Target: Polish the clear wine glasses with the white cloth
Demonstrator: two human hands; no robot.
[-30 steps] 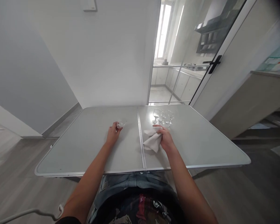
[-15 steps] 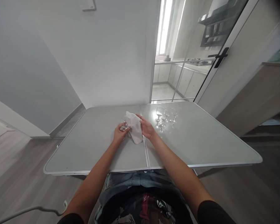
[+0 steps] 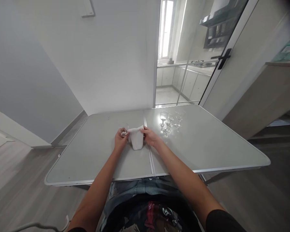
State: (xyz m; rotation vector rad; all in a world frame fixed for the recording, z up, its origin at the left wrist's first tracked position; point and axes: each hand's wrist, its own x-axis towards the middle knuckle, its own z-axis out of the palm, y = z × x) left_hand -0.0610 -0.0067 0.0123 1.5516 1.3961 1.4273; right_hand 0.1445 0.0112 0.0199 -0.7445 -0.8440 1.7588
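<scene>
A clear stemmed glass [image 3: 124, 130] is held in my left hand [image 3: 121, 138], left of the table's centre seam. Between my hands hangs a white cloth [image 3: 136, 139], stretched across its top edge. Its right corner is pinched in my right hand [image 3: 149, 135], and its left corner meets my left fingertips. Several clear stemmed glasses [image 3: 167, 123] stand upright in a group beyond my right hand, on the right half of the table.
The grey table [image 3: 207, 146] has a metal rim and a seam down its middle. Behind it are a white wall [image 3: 116, 64] and a glass door with a black handle [image 3: 223, 58]. A cable [image 3: 38, 225] shows at the lower left.
My left hand has moved slightly left with its glass, away from the cloth's middle. The cloth now hangs straighter, its top edge spread between both hands.
</scene>
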